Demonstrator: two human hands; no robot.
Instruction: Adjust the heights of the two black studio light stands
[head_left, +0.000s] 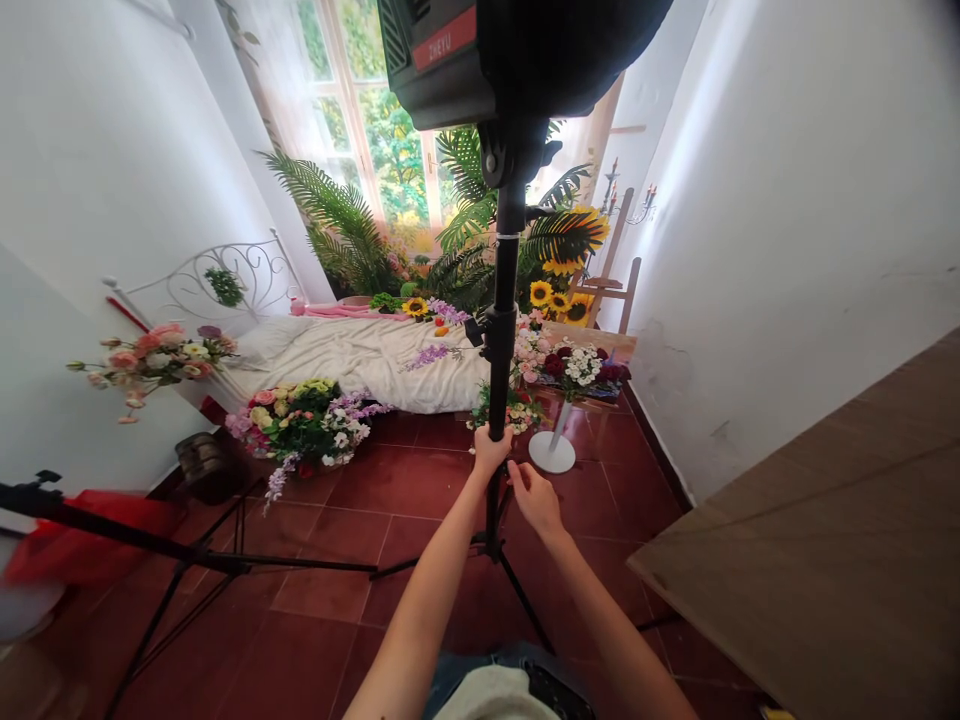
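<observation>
Head view: black lamp [555,65] at twelve o'clock, on a stand [498,395] running down to six, where the left hand [492,452] has its grip closed round it; right hand [535,498] just below, its grip unclear; beyond, at nine, the bed [360,368]

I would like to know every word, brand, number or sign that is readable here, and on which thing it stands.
"ZHEYU": pale letters on the red label of the black lamp, which sits atop the stand.
I can read no other text.
</observation>
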